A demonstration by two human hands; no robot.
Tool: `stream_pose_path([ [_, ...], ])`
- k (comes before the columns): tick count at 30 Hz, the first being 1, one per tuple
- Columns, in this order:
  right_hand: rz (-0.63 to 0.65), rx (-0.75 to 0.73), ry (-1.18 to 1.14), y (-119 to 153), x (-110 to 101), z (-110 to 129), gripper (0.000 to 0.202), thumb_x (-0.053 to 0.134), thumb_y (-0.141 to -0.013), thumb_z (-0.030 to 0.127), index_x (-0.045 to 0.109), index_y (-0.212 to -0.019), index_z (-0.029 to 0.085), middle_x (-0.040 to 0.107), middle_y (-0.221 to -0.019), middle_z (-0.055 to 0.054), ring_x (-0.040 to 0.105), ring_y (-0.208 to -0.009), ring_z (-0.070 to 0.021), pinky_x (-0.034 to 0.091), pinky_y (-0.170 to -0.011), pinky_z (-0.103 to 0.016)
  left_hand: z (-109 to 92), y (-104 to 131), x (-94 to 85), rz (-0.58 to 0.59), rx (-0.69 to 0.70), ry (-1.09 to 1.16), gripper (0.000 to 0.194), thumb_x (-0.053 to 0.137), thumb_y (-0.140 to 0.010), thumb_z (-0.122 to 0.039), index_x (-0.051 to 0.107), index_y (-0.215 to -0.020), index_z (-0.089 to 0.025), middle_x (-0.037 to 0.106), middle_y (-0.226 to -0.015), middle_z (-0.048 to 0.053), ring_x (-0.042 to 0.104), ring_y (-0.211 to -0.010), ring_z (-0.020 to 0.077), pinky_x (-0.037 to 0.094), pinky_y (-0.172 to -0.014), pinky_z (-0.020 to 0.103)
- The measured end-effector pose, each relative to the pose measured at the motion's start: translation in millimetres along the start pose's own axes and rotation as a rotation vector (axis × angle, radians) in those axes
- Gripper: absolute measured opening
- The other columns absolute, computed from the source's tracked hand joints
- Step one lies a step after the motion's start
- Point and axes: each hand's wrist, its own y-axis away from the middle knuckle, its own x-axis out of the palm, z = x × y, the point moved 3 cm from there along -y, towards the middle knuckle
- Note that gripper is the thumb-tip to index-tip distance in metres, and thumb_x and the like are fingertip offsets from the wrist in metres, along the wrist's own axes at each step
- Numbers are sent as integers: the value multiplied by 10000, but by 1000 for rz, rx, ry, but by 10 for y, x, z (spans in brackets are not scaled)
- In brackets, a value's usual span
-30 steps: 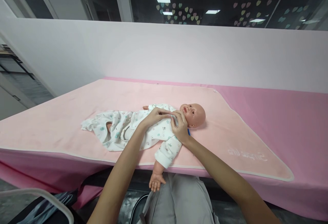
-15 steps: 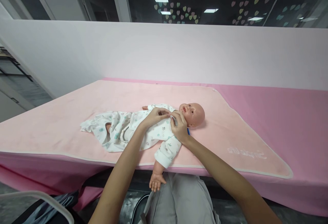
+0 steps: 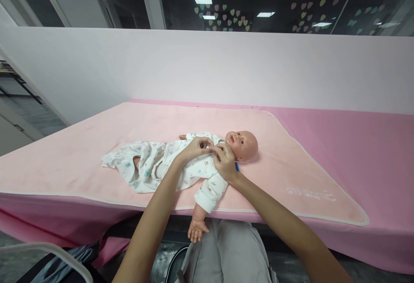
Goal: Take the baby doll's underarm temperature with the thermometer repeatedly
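A baby doll [image 3: 247,145] lies on its back, head to the right, one arm hanging over the table's front edge. It wears a white patterned romper [image 3: 202,166], rumpled around the legs. Over the doll's upper chest, just below the chin, my left hand [image 3: 198,147] and my right hand [image 3: 224,160] meet fingertip to fingertip. Both pinch the romper near its neckline. The bit of cloth between the fingertips is mostly covered by them. A small blue piece [image 3: 237,166] shows beside the doll's neck, next to my right wrist.
A peach mat [image 3: 291,166] with a white border lies over a pink cloth [image 3: 362,153] on the table. Behind stands a white partition [image 3: 207,67] below dark glass. A chair with a curved pale frame [image 3: 54,248] is at lower left.
My right hand's fingers have shifted slightly left and closed in toward the left fingertips. The doll stays where it lay.
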Motion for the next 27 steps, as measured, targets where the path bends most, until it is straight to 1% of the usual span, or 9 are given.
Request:
stream_pose_path([
  [3, -55, -60, 2, -4, -25, 23, 323, 418, -780, 28, 626, -948, 210, 577, -824, -43, 546, -765, -154, 504, -706, -291, -35, 29, -40, 86, -29, 46, 293, 672, -689, -397, 632, -819, -137, 515, -653, -14, 468, -618, 110, 375, -578, 226],
  [5, -77, -89, -2, 1, -35, 30, 322, 437, -772, 25, 624, -962, 206, 580, -817, -42, 539, -749, -151, 496, -696, -286, -58, 75, -99, 130, -36, 115, 276, 677, -694, -386, 645, -819, -143, 588, -789, 29, 541, -751, 149, 427, -692, 262],
  [6, -83, -98, -5, 7, -36, 30, 321, 446, -770, 25, 623, -968, 207, 583, -822, -42, 538, -749, -151, 492, -696, -284, -62, 107, -142, 126, -37, 145, 257, 677, -698, -379, 654, -805, -146, 608, -878, 53, 558, -840, 173, 435, -760, 284],
  [8, -85, -104, -14, 20, -32, 28, 322, 456, -769, 27, 623, -970, 214, 589, -835, -40, 540, -761, -154, 486, -706, -286, -41, 187, -244, 82, -49, 164, 228, 678, -705, -373, 677, -774, -156, 602, -1050, 88, 540, -1015, 221, 415, -880, 325],
  [10, -80, -105, -21, 31, -24, 29, 321, 454, -770, 29, 627, -966, 216, 594, -843, -40, 542, -772, -156, 482, -722, -292, 18, 277, -344, 43, -82, 120, 223, 680, -707, -379, 703, -784, -171, 590, -1121, 101, 502, -1108, 250, 394, -939, 359],
  [14, -59, -97, -17, 25, -19, 40, 313, 440, -783, 39, 638, -952, 213, 597, -844, -44, 538, -782, -156, 472, -735, -294, 162, 411, -469, 26, -127, -33, 230, 686, -702, -383, 725, -851, -212, 590, -1134, 86, 494, -1123, 252, 397, -954, 392],
  [17, -41, -89, -23, 4, -24, 45, 312, 432, -784, 39, 642, -947, 204, 602, -848, -49, 536, -783, -160, 468, -741, -298, 222, 440, -477, 34, -90, -85, 224, 703, -687, -368, 729, -862, -230, 565, -1176, 79, 483, -1138, 249, 402, -950, 390],
  [23, 59, -37, 20, -47, -30, 65, 344, 413, -776, 33, 643, -979, 188, 622, -912, -64, 532, -833, -184, 447, -778, -323, 235, 440, -434, 24, -11, -79, 187, 687, -712, -358, 732, -842, -231, 569, -1151, 84, 482, -1131, 243, 412, -936, 396],
  [27, 144, 16, 43, -90, -41, 128, 302, 450, -803, 89, 626, -1032, 180, 621, -1030, -76, 520, -933, -208, 406, -837, -356, 181, 445, -420, 4, 28, -50, 162, 682, -712, -349, 724, -767, -202, 596, -1073, 88, 525, -1047, 224, 441, -877, 358],
])
